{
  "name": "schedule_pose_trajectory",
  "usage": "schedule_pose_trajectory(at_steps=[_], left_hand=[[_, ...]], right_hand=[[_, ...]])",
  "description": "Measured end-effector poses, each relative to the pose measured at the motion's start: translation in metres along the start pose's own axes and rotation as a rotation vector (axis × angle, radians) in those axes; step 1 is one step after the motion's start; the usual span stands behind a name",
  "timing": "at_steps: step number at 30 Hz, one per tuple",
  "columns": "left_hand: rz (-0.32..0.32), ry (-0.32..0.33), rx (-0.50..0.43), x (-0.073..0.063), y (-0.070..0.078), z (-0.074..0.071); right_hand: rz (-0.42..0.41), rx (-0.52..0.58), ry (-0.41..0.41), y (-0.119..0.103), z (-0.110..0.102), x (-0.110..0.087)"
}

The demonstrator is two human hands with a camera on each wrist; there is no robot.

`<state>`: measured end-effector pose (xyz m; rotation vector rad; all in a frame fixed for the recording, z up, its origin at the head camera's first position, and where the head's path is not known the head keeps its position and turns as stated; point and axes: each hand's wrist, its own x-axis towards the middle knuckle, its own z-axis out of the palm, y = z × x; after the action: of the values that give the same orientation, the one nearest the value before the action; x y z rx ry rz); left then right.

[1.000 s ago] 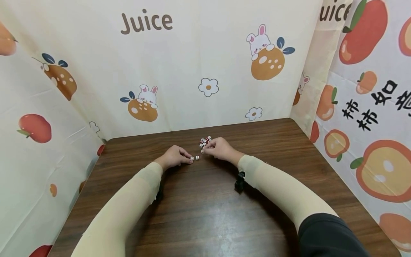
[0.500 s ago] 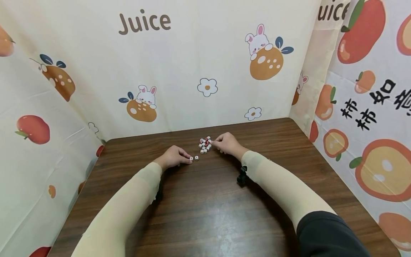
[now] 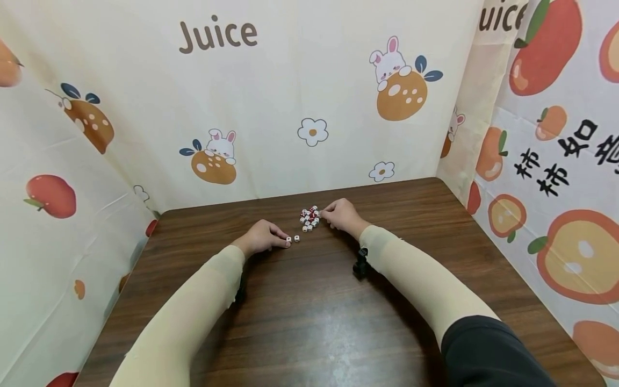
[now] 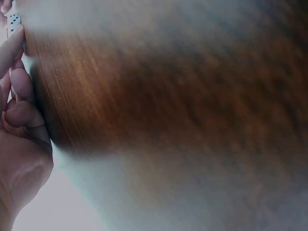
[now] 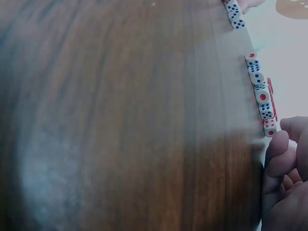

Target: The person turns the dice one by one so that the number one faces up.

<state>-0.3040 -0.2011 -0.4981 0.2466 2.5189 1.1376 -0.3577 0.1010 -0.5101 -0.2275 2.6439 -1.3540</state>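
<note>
On the brown table my left hand (image 3: 263,235) pinches a small white die (image 3: 288,239) between thumb and finger; blue pips show on that die (image 4: 15,20) in the left wrist view. A second loose white die (image 3: 297,238) sits just right of it. Farther back lies a tight cluster of white and red dice (image 3: 308,220). My right hand (image 3: 342,216) is at the cluster's right edge, thumb and forefinger at an end die (image 5: 270,128) with red pips. The fingers partly cover it in the head view.
The wooden table (image 3: 309,312) reaches back to a printed cloth wall (image 3: 271,107). Another printed cloth (image 3: 556,215) hangs along the right side. A black wrist device (image 3: 360,264) sits under the right forearm.
My right hand has moved from the front of the cluster back and right to its right edge, uncovering a die at the front. The left hand stays at its die.
</note>
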Motion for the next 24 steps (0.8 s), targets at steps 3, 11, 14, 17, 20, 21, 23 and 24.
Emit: schedule_pose_trajectory(at_steps=[3, 11, 14, 17, 20, 21, 23, 24], left_hand=[[-0.006, -0.004, 0.006, 0.0, 0.0, 0.0], [0.001, 0.003, -0.008, 0.0, 0.0, -0.001], [0.002, 0.002, -0.012, 0.0, 0.001, -0.001], [0.005, 0.002, -0.008, -0.001, 0.002, -0.002], [0.003, 0.003, -0.003, 0.0, 0.002, -0.002], [0.003, 0.004, -0.001, 0.001, 0.001, -0.002], [0.0, 0.005, -0.001, 0.001, 0.001, -0.002], [-0.001, 0.004, -0.002, 0.001, 0.0, -0.001]], right_hand=[[-0.007, -0.021, -0.01, 0.0, 0.001, 0.0], [-0.003, -0.067, -0.04, -0.001, 0.001, 0.006], [0.011, -0.061, -0.049, -0.002, 0.0, 0.006], [0.012, -0.059, -0.054, -0.001, -0.001, 0.006], [-0.017, -0.051, -0.059, 0.007, -0.001, 0.012], [-0.024, -0.051, -0.059, 0.008, -0.001, 0.011], [-0.033, -0.054, -0.06, 0.008, -0.001, 0.011], [-0.034, -0.049, -0.061, 0.009, -0.001, 0.01]])
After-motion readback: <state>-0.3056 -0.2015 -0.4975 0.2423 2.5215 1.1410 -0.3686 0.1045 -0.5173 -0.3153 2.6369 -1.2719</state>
